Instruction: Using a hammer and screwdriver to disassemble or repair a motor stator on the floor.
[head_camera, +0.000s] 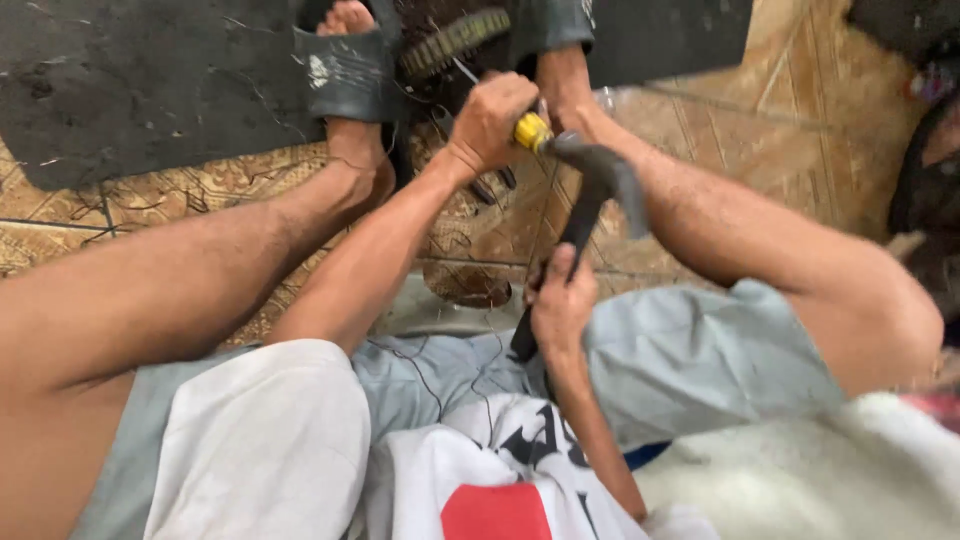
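The floor (800, 110) is glossy tan tile with brown ornamental patterns and dark grout lines. A large dark rubber mat (150, 80) lies far left, scuffed and scratched; another dark mat (670, 35) sits far right.

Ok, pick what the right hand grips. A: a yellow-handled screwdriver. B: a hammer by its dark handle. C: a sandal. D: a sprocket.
B: the right hand is closed round the dark handle of the hammer, its head raised near the left hand, which grips the yellow-handled screwdriver.
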